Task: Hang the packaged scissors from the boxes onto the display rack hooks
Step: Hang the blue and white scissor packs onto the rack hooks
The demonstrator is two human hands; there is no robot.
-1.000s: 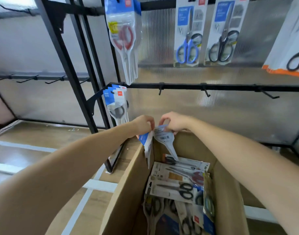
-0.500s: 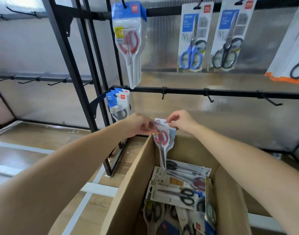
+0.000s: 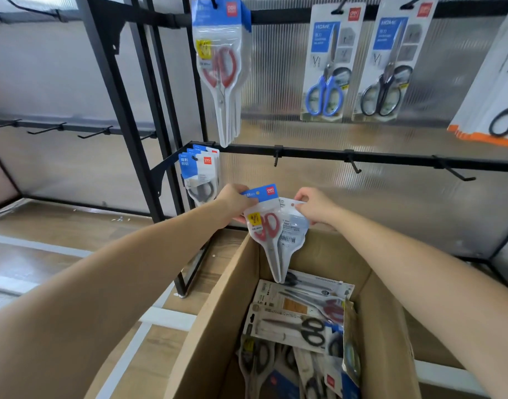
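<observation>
done: several packs hang on black wire rack hooks
left hand: pinches red-handled scissors in clear blue-topped pack, above brown cardboard box
right hand: pinches second pack
left: box mostly full

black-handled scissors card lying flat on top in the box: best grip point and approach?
Probably pinch the black-handled scissors card by its near long edge, coming from above through the open top of the cardboard box. It lies flat on other packs, so only its edges offer purchase, and the box walls block any sideways approach. Both hands are busy now.
</observation>
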